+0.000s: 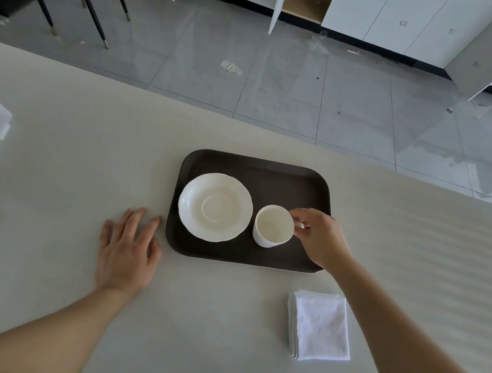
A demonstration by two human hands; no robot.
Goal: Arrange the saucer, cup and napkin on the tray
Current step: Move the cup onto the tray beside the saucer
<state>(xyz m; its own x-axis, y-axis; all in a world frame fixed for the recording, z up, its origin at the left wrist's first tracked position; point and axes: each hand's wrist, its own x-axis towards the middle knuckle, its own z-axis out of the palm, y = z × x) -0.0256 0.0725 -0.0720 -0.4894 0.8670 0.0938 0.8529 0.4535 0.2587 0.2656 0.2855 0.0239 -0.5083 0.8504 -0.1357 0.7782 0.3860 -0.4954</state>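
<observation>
Right hand (319, 236) pinched on the handle of the small white ceramic cup (273, 226), upright on the dark brown rounded plastic tray (272, 174). Just left of that hand's cup, apart from it, the white scalloped porcelain saucer (214, 206), also on the tray. Left hand (127, 249) flat and open on the pale beige tabletop (69, 124), fingertips just beside the tray's left edge. Folded white cloth napkin (318, 327) off the tray, on the tabletop, below the right wrist, untouched.
</observation>
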